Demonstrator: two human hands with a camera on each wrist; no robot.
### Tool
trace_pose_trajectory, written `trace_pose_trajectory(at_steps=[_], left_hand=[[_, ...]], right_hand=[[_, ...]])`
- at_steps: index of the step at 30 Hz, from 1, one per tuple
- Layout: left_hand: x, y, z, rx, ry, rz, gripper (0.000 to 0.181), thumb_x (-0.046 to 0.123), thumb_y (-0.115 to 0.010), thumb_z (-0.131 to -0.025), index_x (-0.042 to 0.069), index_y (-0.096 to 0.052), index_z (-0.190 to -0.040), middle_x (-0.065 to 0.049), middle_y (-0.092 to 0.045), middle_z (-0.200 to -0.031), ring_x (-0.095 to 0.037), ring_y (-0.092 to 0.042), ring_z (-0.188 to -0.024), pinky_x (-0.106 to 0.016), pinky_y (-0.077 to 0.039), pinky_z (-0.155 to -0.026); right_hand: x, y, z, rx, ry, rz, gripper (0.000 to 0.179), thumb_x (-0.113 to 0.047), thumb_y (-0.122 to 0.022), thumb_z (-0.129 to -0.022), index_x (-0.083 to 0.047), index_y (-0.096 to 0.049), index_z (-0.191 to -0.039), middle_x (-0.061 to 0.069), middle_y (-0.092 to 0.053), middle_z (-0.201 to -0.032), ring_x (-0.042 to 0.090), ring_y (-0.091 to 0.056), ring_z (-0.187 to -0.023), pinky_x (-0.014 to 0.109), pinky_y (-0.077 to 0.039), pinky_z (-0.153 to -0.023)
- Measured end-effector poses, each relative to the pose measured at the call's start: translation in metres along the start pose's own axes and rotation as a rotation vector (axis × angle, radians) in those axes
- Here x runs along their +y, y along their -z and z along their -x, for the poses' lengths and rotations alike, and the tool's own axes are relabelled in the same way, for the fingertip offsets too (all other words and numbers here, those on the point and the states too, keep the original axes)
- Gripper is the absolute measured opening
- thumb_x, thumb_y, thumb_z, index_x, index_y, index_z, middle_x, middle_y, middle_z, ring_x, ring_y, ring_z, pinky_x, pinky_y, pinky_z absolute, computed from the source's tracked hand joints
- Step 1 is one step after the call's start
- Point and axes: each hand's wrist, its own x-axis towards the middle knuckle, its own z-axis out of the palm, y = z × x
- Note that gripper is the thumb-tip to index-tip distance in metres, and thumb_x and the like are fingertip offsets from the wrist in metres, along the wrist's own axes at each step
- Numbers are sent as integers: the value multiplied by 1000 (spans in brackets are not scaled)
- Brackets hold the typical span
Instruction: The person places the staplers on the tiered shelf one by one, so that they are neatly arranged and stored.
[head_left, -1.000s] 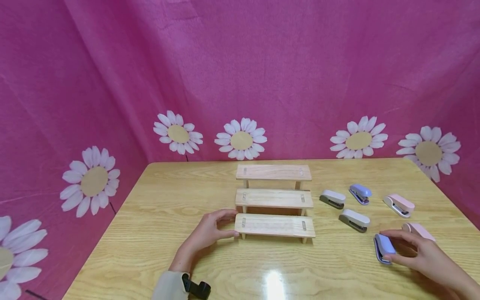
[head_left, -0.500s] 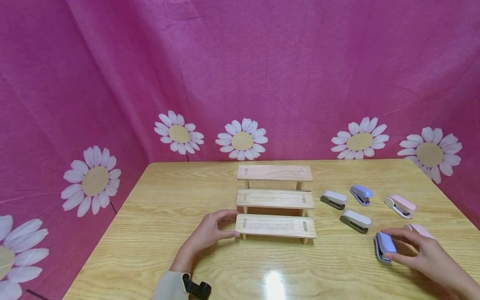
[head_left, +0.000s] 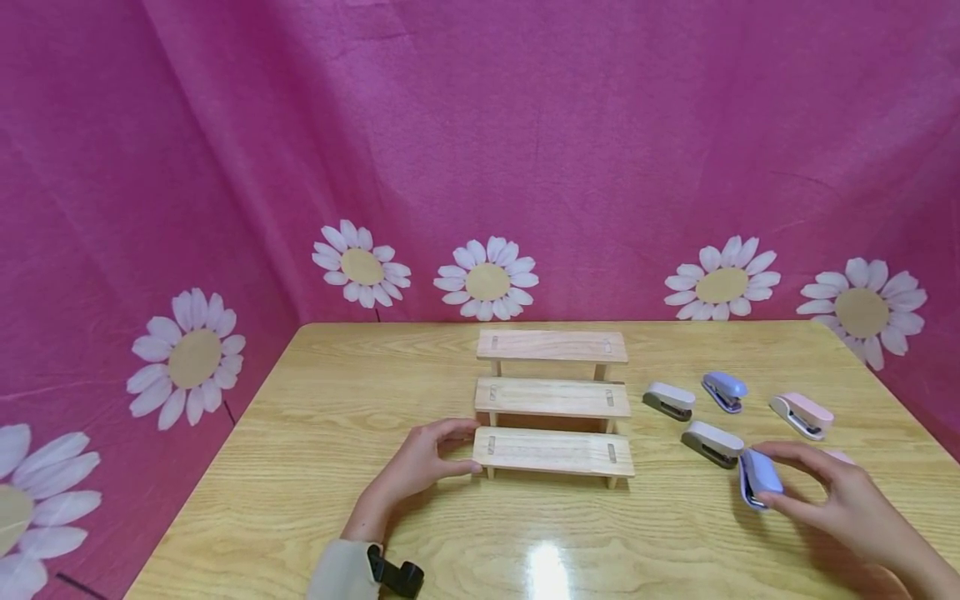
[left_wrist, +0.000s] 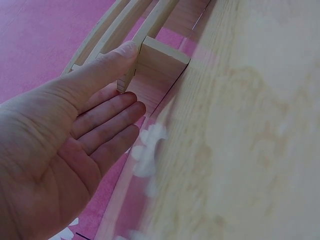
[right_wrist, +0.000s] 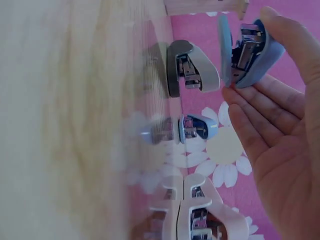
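Observation:
On the table stands a three-tier wooden step shelf point(head_left: 552, 451) in pale wood. My left hand point(head_left: 414, 460) holds the left end of its lowest tier, thumb at the front corner and index finger at the back one. In the left wrist view the thumb lies against the wood's edge while the other fingers stay loosely extended. My right hand point(head_left: 843, 493) pinches a periwinkle-blue stapler point(head_left: 763, 473) between thumb and fingers. The right wrist view shows this stapler point(right_wrist: 267, 52) raised off the tabletop, its metal inside visible.
Two white-and-grey staplers point(head_left: 712, 442) lie between the shelf and my right hand. Behind them is another blue stapler point(head_left: 725, 391), with a pink stapler point(head_left: 804, 414) to its right. A second pink stapler point(head_left: 842, 457) is mostly hidden behind my right hand. A magenta daisy-print curtain point(head_left: 592, 167) surrounds the table.
My right hand has lifted the blue stapler off the table and moved it slightly left and away from me. My left hand keeps its place at the shelf.

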Motion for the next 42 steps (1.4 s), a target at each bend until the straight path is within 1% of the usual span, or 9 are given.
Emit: trace_pose_trajectory(at_steps=[6, 11, 18, 21, 28, 31, 36, 38, 42], left_hand=[[0, 0, 0, -8, -8, 10, 60, 27, -80, -80, 5, -59, -132, -11, -64, -132, -26, -64, -120, -42, -51, -104], [0, 0, -1, -11, 1, 8, 60, 30, -79, -80, 7, -60, -132, -10, -64, -133, -25, -63, -121, -43, -50, -105], [1, 1, -1, 0, -9, -5, 60, 29, -80, -80, 7, -60, -132, -10, -65, -131, -24, -64, -119, -42, -50, -105], [0, 1, -1, 3, -13, -3, 59, 29, -80, -80, 7, -60, -131, -10, -65, -131, -24, -64, -119, -42, -51, -104], [-3, 0, -1, -8, -10, 8, 60, 31, -80, -80, 6, -60, -132, -10, -65, -130, -24, -64, -119, -43, -51, -104], [-4, -1, -2, -12, -9, 4, 61, 32, -79, -81, 6, -60, -132, -10, -65, -131, -25, -64, -119, -43, -50, -105], [-3, -1, -2, -16, -7, 11, 60, 30, -79, -81, 6, -60, -132, -11, -65, -131, -25, -64, -120, -42, -50, -105], [-2, -1, -1, -16, -10, 12, 60, 29, -79, -81, 6, -60, -132, -11, -65, -131, -25, -64, -120, -41, -50, -105], [-2, 0, -1, -19, -8, 18, 59, 29, -79, -81, 7, -60, -132, -11, -65, -131, -24, -64, -120, -41, -50, -105]], right_hand=[[-6, -5, -9, 7, 11, 18, 55, 3, -87, -65, -11, -68, -115, -26, -62, -113, -20, -52, -108, -7, -32, -93], [-7, -7, -16, -4, 20, 16, 54, 2, -86, -67, -13, -67, -116, -28, -62, -113, -21, -50, -110, -7, -31, -94], [-8, -11, -29, -5, 100, -20, 57, 6, -84, -66, -8, -66, -118, -23, -63, -117, -17, -50, -115, -4, -32, -97], [-10, -13, -35, 1, 91, -19, 57, 5, -85, -67, -10, -66, -118, -23, -62, -117, -17, -50, -115, -4, -32, -96], [-15, -16, -48, -24, 52, 22, 51, -3, -83, -74, -12, -64, -121, -33, -55, -120, -24, -42, -117, -8, -29, -93], [-18, -17, -55, -20, 53, 11, 52, -3, -83, -74, -13, -65, -121, -36, -51, -124, -24, -40, -119, -8, -29, -93], [-24, -18, -68, -3, 102, 16, 55, -3, -85, -72, -14, -65, -122, -36, -49, -127, -20, -46, -115, -7, -30, -94], [-26, -18, -72, 3, 100, 32, 55, -5, -86, -71, -16, -66, -122, -35, -50, -125, -20, -47, -109, -6, -32, -92], [-29, -19, -79, 11, 77, 61, 54, -8, -86, -72, -20, -67, -121, -29, -56, -120, -18, -51, -104, -4, -36, -86]])
